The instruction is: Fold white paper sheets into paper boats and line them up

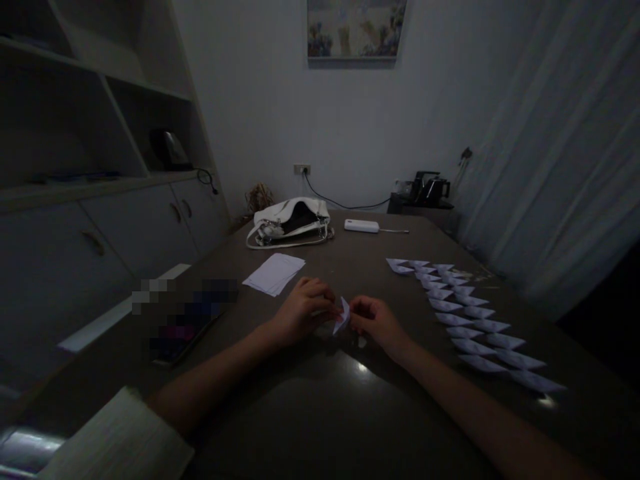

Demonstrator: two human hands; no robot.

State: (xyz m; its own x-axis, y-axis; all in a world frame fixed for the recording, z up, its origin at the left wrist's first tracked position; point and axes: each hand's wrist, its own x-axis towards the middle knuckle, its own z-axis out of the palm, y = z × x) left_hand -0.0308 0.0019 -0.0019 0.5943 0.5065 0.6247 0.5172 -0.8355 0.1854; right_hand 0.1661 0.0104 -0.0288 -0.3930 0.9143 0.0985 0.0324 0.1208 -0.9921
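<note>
Both my hands meet over the dark table (320,400), pinching a small folded piece of white paper (343,315) between them. My left hand (301,311) has its fingers curled onto the paper's left side. My right hand (376,321) is closed on its right side. To the right lie two rows of several finished folded paper boats (475,320). A stack of flat white sheets (275,273) rests just beyond my left hand.
A white handbag (291,223) and a white power bank with cable (362,226) sit at the table's far end. A dark device (426,189) stands at the back right. A phone (185,327) lies left. Cabinets line the left wall, curtains the right.
</note>
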